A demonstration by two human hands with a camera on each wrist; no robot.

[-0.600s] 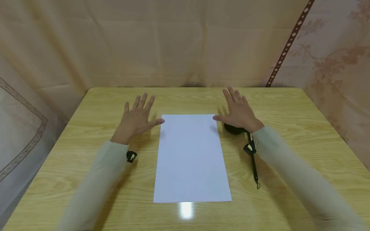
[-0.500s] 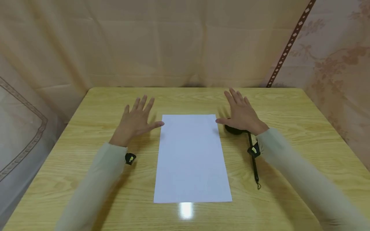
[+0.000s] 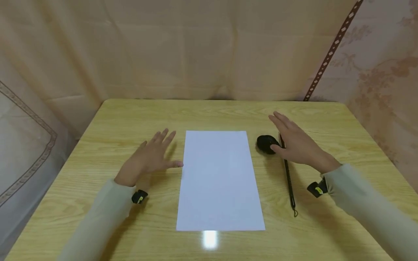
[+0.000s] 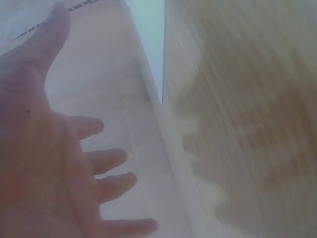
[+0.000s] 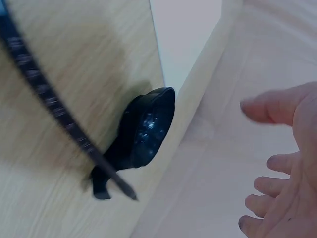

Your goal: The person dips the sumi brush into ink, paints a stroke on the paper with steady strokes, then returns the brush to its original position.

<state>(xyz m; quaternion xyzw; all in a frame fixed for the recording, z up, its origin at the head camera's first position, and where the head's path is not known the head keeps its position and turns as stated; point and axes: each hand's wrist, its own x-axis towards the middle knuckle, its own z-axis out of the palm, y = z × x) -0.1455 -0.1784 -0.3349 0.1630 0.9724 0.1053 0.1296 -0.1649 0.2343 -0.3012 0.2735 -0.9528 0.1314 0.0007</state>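
Note:
A white sheet of paper lies flat on the wooden table. My left hand hovers at its left side, fingers spread, thumb near the paper's edge; nothing is in the palm in the left wrist view. My right hand is raised above a calligraphy brush, with its fingers extended and nothing held. The thumb overlaps a small black ink dish in the head view. In the right wrist view, the brush has pale lettering and a pointed tip, and leans across the tail of the glossy dish.
The wooden table has its far edge against a beige curtain. Patterned cloth hangs at the right. Small black cameras sit on both wrists.
Both hands have drawn back toward me. The right hand has also moved right, from the paper's upper corner to over the brush, uncovering more of the ink dish.

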